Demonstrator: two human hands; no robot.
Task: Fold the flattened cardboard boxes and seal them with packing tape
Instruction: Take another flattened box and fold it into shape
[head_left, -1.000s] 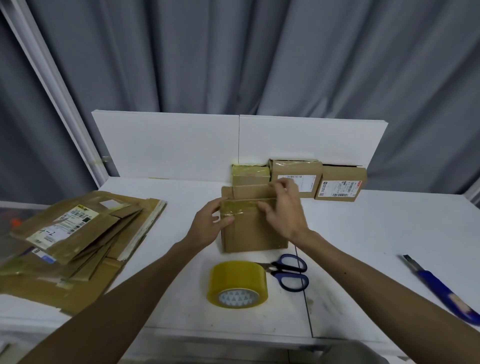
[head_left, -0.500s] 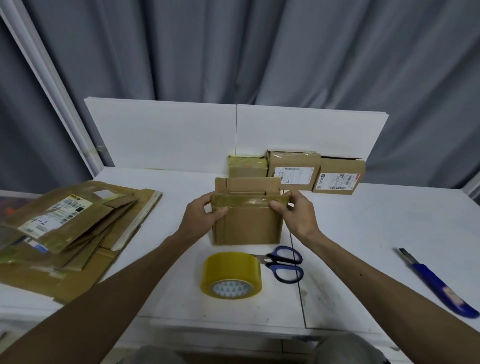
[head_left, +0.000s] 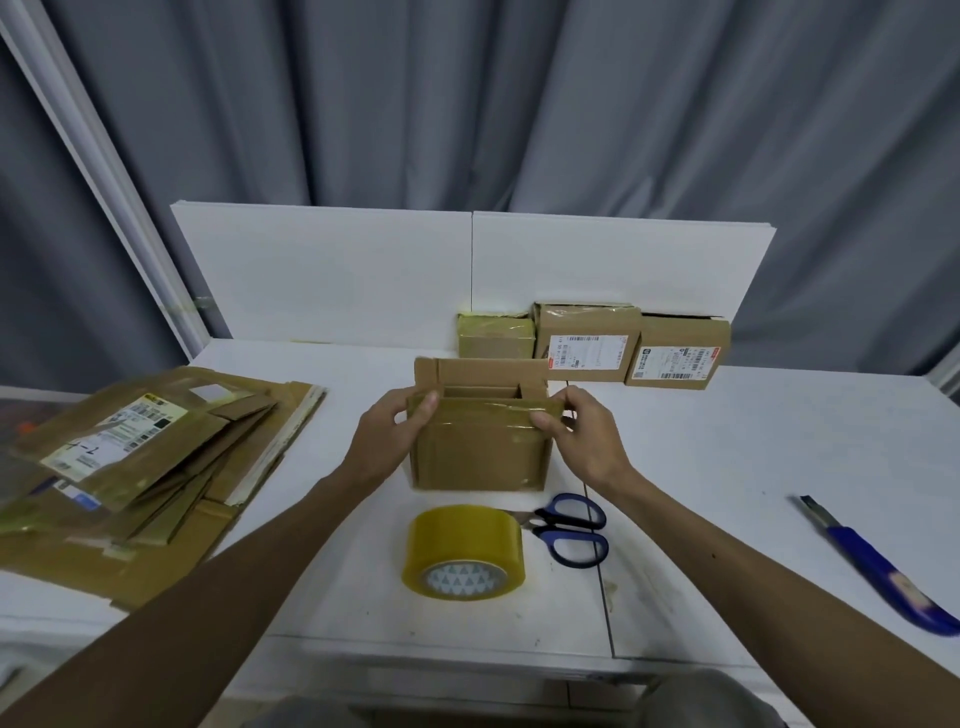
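Nothing is legible: barcoded labels (head_left: 587, 352) on 2 boxes (head_left: 680, 332) at the table's (head_left: 753, 447) back edge and on the left-edge flattened stack (head_left: 171, 467) are blurred.

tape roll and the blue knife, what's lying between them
Blue-handled scissors, beside the tape roll; then bare white table up to the knife. Head view.

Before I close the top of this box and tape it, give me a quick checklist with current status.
1. Box steadied: ok. The left hand and right hand grip its upper front corners.
2. Top closed: not ok. The back flap stands up and the inside is open.
3. Bottom sealed: cannot tell, it is hidden underneath.
4. Tape roll nearby: ok, on the table just in front of the box.
5. Scissors nearby: ok, right of the roll.
6. Loose tape end found: cannot tell.
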